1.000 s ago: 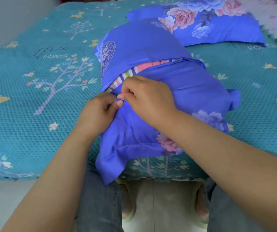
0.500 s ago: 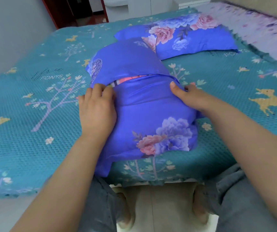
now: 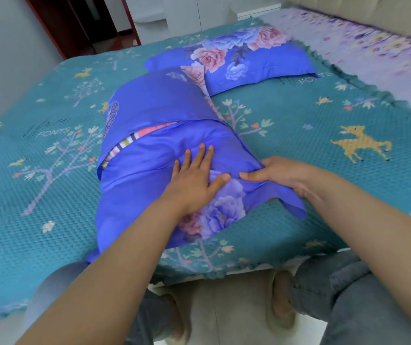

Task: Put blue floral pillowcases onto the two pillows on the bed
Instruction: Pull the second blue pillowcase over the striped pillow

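Wall: a plain grey wall (image 3: 5, 58) runs along the left side of the bed.
Doorway: a dark red door frame (image 3: 47, 26) stands at the far left corner, with white cupboards (image 3: 194, 11) beyond it.
Bedspread: a teal waffle-weave bedspread (image 3: 50, 232) covers the bed, printed with pale trees, small flowers, the word FONTS and a yellow deer (image 3: 359, 145) on the right.
Near pillow: the near pillow (image 3: 149, 175) lies close to the front edge, wrapped in a blue floral case; a striped band of the inner pillow (image 3: 129, 141) shows through the gap in the case.
Left hand: the left hand (image 3: 197, 180) lies flat on top of the near pillow, fingers straight and slightly spread, pressing the cloth.
Right hand: the right hand (image 3: 281, 178) grips the case's right corner, fingers curled round a bunch of blue cloth, just beside the left thumb.
Far pillow: the far pillow (image 3: 249, 63) lies further back, fully cased, touching the near one's far end.
Blanket: a lilac flowered blanket (image 3: 373, 51) lies along the right, blurred.
Floor: pale floor (image 3: 224, 314) shows below the bed edge, between the person's jeans and feet.
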`<state>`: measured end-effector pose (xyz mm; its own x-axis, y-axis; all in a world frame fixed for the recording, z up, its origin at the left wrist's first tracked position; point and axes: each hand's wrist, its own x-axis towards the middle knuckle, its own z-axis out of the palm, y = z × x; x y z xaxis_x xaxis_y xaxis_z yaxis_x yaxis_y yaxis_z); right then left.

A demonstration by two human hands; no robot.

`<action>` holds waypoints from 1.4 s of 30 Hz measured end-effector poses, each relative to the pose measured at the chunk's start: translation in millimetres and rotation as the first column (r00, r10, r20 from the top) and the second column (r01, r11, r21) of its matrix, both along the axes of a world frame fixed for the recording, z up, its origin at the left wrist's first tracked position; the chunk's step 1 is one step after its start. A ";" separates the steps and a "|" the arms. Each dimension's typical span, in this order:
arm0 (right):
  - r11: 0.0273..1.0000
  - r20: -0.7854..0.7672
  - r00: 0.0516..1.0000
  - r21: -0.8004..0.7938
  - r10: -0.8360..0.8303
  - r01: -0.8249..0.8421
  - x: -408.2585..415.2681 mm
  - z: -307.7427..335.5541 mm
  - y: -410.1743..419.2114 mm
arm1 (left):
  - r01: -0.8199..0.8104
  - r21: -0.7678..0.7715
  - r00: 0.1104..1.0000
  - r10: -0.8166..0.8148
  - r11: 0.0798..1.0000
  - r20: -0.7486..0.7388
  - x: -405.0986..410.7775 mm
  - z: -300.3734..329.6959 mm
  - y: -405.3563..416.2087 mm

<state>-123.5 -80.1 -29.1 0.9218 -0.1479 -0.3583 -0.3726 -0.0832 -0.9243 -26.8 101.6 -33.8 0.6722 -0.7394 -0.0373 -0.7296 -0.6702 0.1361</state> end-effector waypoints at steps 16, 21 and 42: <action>0.511 0.355 0.922 -0.828 0.158 0.231 1.4 12.8 15.4 | 0.067 -0.519 0.993 -0.008 0.852 0.115 -16.3 -13.4 -13.9; 0.474 0.269 0.958 -0.859 0.098 0.193 -5.7 10.3 -1.1 | -0.243 -0.749 0.962 0.055 0.617 -0.267 -17.9 -3.7 -21.9; 0.477 0.415 0.901 -0.822 0.127 0.311 53.6 14.3 43.0 | -0.204 -0.601 0.851 -0.164 0.772 -0.499 -9.3 -12.1 4.5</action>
